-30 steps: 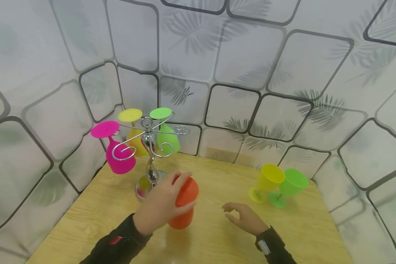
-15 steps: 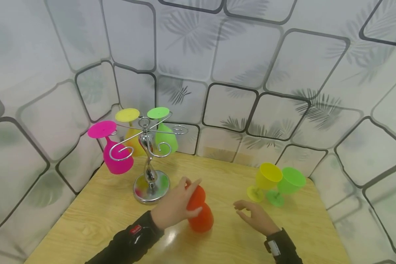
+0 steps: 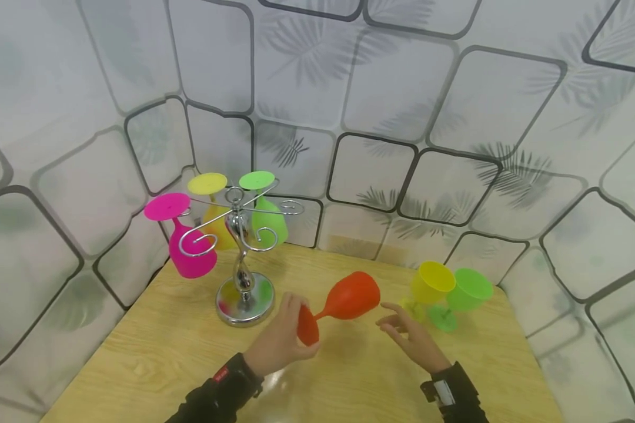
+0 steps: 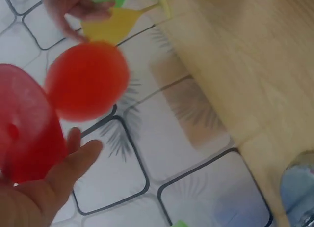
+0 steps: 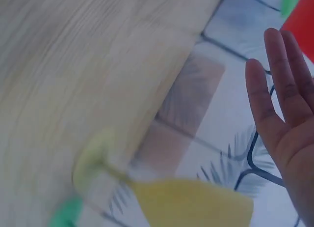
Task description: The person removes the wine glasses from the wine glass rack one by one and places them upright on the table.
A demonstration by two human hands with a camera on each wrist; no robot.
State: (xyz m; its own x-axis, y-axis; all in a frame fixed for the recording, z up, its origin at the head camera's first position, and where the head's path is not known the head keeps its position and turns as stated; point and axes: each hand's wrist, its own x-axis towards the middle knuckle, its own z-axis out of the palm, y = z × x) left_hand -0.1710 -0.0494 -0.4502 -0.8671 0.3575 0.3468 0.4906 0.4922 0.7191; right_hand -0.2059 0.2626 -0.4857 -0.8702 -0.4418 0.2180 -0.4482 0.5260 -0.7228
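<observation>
My left hand (image 3: pixel 281 339) is pinching the red goblet (image 3: pixel 349 298) by its foot (image 3: pixel 308 327); its bowl (image 3: pixel 358 294), beside my right hand (image 3: pixel 410 338), fingers (image 5: pixel 282 72) apart, is wanting support.

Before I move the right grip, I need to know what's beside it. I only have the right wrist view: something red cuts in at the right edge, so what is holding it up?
Observer: The left grip is holding it, a red goblet, by the foot.

Operator: Understood. And what stands beyond that grip, over to the left?

Observer: A metal rack, with three goblets hanging bowl down: a pink goblet, a hanging yellow goblet and a hanging green goblet.
</observation>
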